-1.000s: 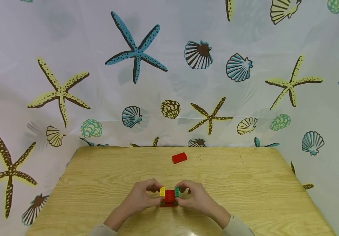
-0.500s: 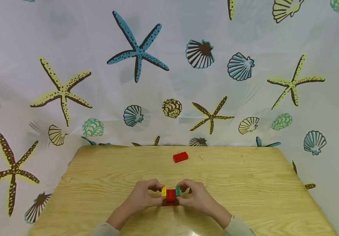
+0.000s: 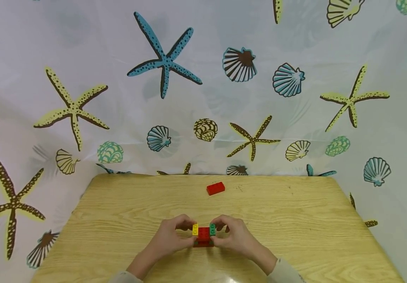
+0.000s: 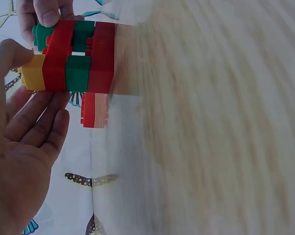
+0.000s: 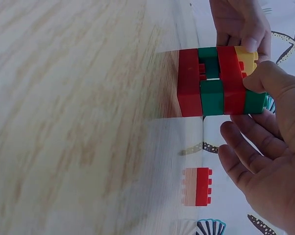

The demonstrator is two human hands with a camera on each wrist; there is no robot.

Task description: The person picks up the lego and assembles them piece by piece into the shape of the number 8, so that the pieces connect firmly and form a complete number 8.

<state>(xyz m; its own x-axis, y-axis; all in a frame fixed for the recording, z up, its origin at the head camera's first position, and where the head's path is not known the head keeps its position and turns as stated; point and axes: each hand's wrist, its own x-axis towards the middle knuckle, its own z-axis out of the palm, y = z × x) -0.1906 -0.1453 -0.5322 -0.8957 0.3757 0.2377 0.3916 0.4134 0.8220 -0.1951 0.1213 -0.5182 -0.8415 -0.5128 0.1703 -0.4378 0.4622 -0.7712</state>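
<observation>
A small stack of toy building bricks stands on the table, with a red brick [image 5: 188, 83] at its base. Two green bricks [image 4: 78, 73] sit on that base with a gap between them, and a second red brick [image 4: 57, 56] bridges them. On top are a yellow brick [image 3: 195, 229] at the left end and a green brick [image 3: 212, 229] at the right end. My left hand [image 3: 169, 238] pinches the yellow brick between thumb and fingers. At the opposite end, my right hand [image 3: 236, 238] pinches the upper green brick. Red studs show between the two top bricks.
A loose red brick [image 3: 215, 188] lies farther back on the wooden table [image 3: 136, 208], beyond the stack. Behind and at both sides hangs a white cloth [image 3: 203, 94] printed with starfish and shells, meeting the table's back edge.
Both hands keep their pinch on the top bricks and the stack looks the same. Only a slight shift of the head view shows.
</observation>
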